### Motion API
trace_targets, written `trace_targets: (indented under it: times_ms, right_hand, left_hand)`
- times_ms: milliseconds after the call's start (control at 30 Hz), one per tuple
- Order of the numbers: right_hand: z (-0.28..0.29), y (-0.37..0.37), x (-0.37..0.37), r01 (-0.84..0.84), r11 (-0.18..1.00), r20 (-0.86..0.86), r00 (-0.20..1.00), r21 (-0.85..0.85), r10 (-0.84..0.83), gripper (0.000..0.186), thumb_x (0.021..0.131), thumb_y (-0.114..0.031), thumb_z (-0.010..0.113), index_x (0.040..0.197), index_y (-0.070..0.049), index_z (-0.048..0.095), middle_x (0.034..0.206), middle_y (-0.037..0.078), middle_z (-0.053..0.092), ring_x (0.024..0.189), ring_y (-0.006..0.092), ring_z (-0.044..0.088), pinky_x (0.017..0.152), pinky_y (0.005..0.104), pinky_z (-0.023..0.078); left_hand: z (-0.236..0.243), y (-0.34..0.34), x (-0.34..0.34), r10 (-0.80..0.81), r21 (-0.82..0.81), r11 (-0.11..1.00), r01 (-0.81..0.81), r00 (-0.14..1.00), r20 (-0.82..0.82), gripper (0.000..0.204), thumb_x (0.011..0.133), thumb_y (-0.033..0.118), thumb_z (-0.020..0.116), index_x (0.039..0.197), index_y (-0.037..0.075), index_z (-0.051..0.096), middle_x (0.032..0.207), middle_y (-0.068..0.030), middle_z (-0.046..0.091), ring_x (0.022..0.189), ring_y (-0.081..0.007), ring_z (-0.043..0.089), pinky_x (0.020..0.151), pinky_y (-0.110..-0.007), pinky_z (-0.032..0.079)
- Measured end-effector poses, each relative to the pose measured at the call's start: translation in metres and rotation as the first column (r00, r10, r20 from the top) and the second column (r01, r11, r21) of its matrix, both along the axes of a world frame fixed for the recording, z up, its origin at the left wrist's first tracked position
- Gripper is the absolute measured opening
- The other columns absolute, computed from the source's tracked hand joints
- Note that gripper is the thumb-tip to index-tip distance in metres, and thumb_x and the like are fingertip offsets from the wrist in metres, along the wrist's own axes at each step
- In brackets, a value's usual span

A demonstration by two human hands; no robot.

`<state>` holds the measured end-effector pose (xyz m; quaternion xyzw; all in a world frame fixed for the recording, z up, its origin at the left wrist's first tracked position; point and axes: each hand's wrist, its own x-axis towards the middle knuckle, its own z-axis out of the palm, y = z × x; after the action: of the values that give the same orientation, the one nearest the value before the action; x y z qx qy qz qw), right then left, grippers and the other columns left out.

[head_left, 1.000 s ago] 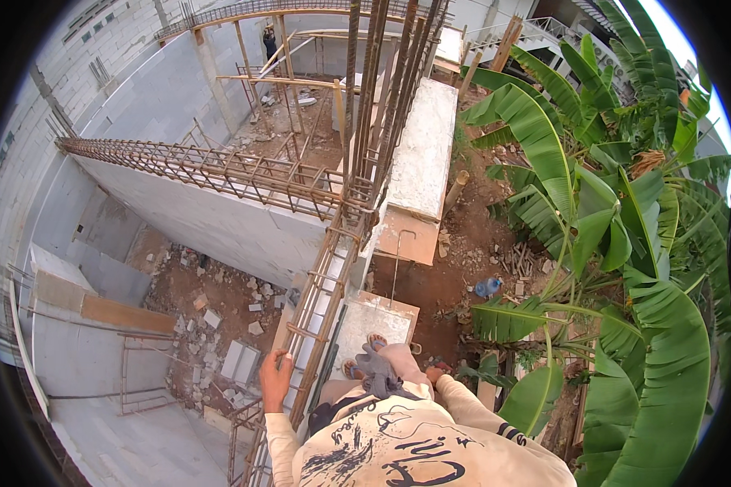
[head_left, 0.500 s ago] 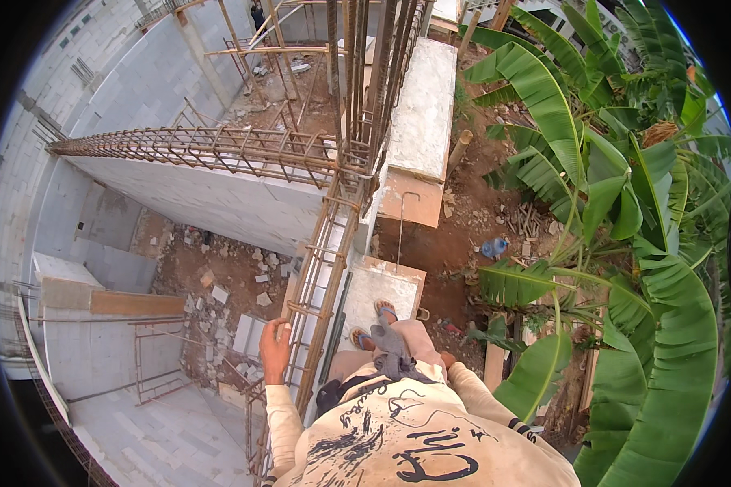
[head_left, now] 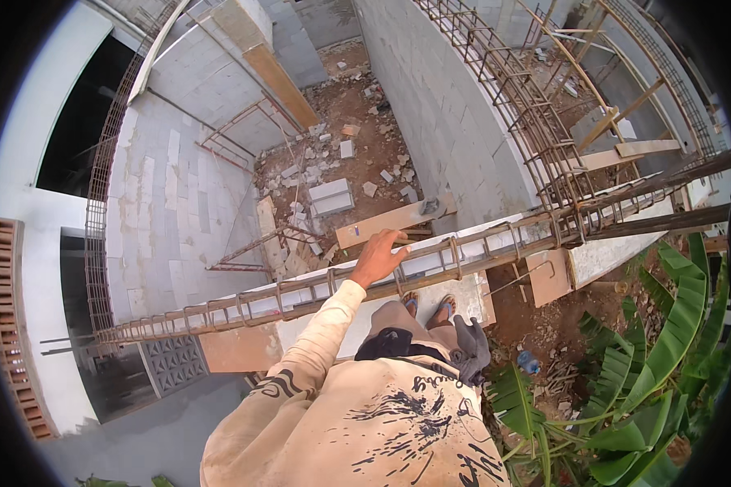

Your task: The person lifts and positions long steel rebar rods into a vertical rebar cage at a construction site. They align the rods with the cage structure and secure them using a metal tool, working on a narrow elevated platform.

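My left hand (head_left: 377, 260) is stretched forward over the rusty rebar cage (head_left: 463, 250) that runs along the top of the wall. Its fingers are slightly bent and apart, with nothing visible between them. Whether the palm rests on the bars I cannot tell. My right hand is out of view. Beneath me a pale, cement-stained board (head_left: 471, 294) lies beside the cage, and my sandalled feet (head_left: 443, 308) stand on it. A grey cloth (head_left: 469, 345) hangs at my waist.
Beyond the cage a deep room drops to a rubble floor (head_left: 365, 154) with pale blocks (head_left: 330, 197) and a loose plank (head_left: 394, 221). Another rebar cage (head_left: 516, 89) tops the dividing wall. A hooked bar (head_left: 528, 276) sticks out at right. Banana leaves (head_left: 674, 312) crowd the lower right.
My view has swung left, so the rebar cage now crosses in front of me. My left arm reaches across toward the cage, and my right hand has left the picture.
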<state>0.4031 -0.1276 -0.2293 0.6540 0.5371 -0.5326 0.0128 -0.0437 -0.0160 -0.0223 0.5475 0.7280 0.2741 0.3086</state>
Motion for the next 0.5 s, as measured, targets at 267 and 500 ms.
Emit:
trace_targets:
  times_ms: [267,500]
  right_hand:
    - [0.04,0.056,0.042,-0.219,0.976,0.031,0.975,-0.014,0.22,0.045,0.081,-0.031,0.063,0.101,0.009,0.07,0.093,0.029,0.07,0.094,0.039,0.069,0.083,0.0438,0.051]
    - [0.055,0.093,0.091,-0.229,0.969,0.152,0.965,0.089,0.214,0.046,0.081,-0.028,0.061,0.104,0.011,0.068,0.094,0.026,0.071,0.093,0.0374,0.068,0.085,0.0429,0.05]
  left_hand:
    - [-0.027,-0.056,0.005,0.176,-0.032,0.983,-0.18,0.977,-0.119,0.037,0.092,0.035,0.063,0.116,0.007,0.063,0.115,-0.0145,0.063,0.108,-0.0364,0.057,0.096,-0.049,0.04]
    - [-0.048,-0.056,0.017,0.256,0.152,0.96,-0.233,0.954,-0.155,0.021,0.096,0.029,0.058,0.103,0.011,0.067,0.093,-0.0078,0.065,0.094,-0.028,0.058,0.089,-0.043,0.035]
